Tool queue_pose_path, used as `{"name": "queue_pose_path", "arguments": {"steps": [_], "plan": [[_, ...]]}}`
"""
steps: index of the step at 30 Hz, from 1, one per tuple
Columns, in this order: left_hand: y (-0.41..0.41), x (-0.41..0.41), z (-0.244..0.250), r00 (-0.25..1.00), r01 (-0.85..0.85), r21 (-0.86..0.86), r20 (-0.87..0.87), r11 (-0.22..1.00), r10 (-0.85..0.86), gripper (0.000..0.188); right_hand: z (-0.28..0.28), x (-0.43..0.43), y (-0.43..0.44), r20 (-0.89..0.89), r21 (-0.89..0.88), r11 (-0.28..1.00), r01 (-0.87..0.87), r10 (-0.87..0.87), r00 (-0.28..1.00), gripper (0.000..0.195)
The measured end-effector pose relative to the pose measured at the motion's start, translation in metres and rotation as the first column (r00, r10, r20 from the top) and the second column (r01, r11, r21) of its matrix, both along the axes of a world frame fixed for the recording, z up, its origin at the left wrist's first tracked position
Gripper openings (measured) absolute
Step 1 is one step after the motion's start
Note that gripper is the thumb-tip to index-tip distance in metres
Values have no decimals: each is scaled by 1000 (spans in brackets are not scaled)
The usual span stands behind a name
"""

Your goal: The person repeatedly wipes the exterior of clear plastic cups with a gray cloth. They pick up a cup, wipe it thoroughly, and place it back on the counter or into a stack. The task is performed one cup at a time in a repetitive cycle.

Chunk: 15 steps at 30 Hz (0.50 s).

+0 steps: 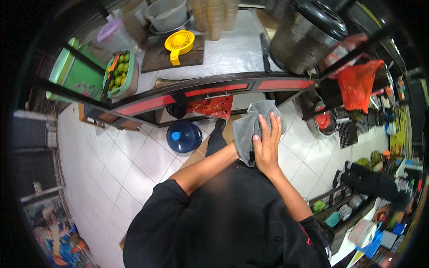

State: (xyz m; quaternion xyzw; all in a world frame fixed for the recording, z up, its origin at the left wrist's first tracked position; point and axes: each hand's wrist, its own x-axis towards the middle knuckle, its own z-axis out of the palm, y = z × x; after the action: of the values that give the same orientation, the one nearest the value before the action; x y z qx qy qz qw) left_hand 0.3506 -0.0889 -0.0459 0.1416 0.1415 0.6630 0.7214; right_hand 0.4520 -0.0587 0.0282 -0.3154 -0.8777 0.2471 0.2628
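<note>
A grey cloth (246, 129) is held up in front of my body, above the floor. My right hand (268, 145) lies over its right part, fingers extended and pressed onto the fabric, thumb a little apart. From the other side my left forearm (214, 164) reaches in and disappears beneath the cloth at the wrist. The cloth covers my left hand, so its fingers cannot be seen. Beyond the cloth stands a counter (231, 58) with a metal-covered top and red front panels. A red printed sheet (212, 106) hangs below its edge.
On the counter are a yellow citrus juicer (179, 43) on a dark board (150, 60), a tub of green citrus fruit (119, 72), a knife (265, 55) and a large metal pot (295, 47). A blue water jug (183, 137) stands on the floor. Another person (375, 182) is at right.
</note>
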Motion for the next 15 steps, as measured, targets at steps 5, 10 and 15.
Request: {"name": "queue_pose_path", "arguments": {"steps": [5,10,15], "plan": [[1,-12,25,924,-94,243,-340,965,176,48,5,-4,22,-131,-132,991,5,-22,991,48],[-10,-18,-5,979,160,-38,130,986,-154,47,17,9,41,-372,4,999,-36,35,928,46],[2,-26,26,928,259,-205,-218,944,-302,52,30,37,62,-79,255,967,26,-6,997,28]]}}
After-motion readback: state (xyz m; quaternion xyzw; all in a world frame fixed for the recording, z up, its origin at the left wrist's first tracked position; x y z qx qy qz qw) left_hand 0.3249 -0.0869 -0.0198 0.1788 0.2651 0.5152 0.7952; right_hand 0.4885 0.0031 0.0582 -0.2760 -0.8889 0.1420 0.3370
